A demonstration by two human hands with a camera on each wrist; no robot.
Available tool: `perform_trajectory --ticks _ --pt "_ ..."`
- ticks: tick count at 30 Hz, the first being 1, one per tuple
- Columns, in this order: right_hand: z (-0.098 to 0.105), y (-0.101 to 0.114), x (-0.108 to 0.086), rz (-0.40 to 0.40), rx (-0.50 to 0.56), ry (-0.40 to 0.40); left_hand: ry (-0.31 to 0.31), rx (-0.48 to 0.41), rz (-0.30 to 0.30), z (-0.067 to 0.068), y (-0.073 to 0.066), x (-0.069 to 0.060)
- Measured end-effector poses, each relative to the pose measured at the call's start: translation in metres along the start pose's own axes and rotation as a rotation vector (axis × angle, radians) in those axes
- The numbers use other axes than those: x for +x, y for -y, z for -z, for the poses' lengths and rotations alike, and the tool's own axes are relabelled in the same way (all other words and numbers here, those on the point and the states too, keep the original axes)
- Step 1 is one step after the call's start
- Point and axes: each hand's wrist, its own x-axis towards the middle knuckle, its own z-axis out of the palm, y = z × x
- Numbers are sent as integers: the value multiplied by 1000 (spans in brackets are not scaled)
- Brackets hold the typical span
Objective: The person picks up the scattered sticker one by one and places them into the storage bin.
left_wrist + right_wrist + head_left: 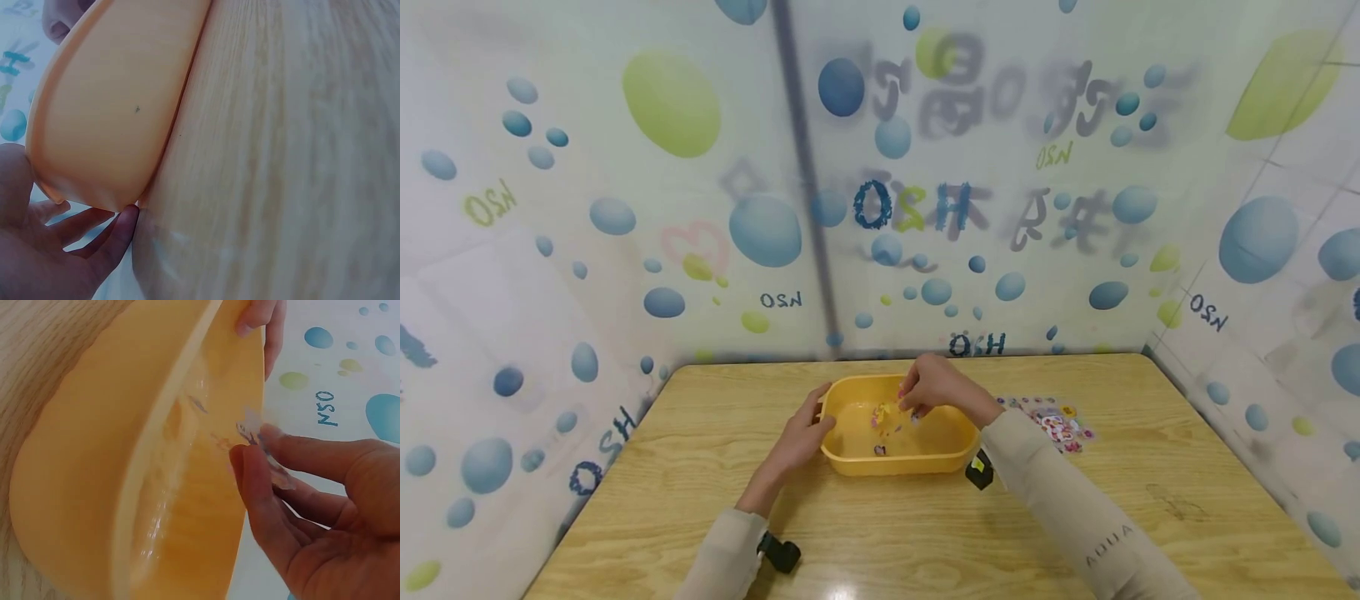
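Note:
A yellow plastic basin (898, 466) stands on the table with small colourful sticker pieces (881, 415) on its floor. The left hand (803, 433) grips the basin's left end, thumb over the rim; in the left wrist view the fingers of the left hand (69, 244) lie against the basin's (119, 106) outer end. Above the basin's right part, the right hand (936, 385) pinches small clear sticker pieces. The right wrist view shows those clear pieces (282, 477) between thumb and fingers of the right hand (319, 512), over the basin (81, 456).
Sheets of colourful stickers (1058, 427) lie on the wooden table (880, 533) right of the basin, partly behind the right forearm. A curtain (1037, 250) printed with bubbles and letters hangs behind the table and along both sides.

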Motion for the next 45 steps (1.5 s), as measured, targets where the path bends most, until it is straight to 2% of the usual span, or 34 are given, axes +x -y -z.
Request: perform_trajectory --ticks 8,16,26,34,39,45 --pt "0 4 5 -119 -70 62 -8 0 7 -1 0 1" --pt "-1 4 12 -151 -133 99 -13 7 15 1 -1 1" --pt "-8 -5 25 -295 -178 159 -14 -2 11 3 0 0" --pt "-9 -7 23 -288 -164 245 -20 14 -7 4 -1 0" --pt "-8 -8 22 -292 -137 254 -29 15 -6 3 -1 2" --pt "-8 -12 19 -305 -162 275 -20 29 -10 0 0 0"
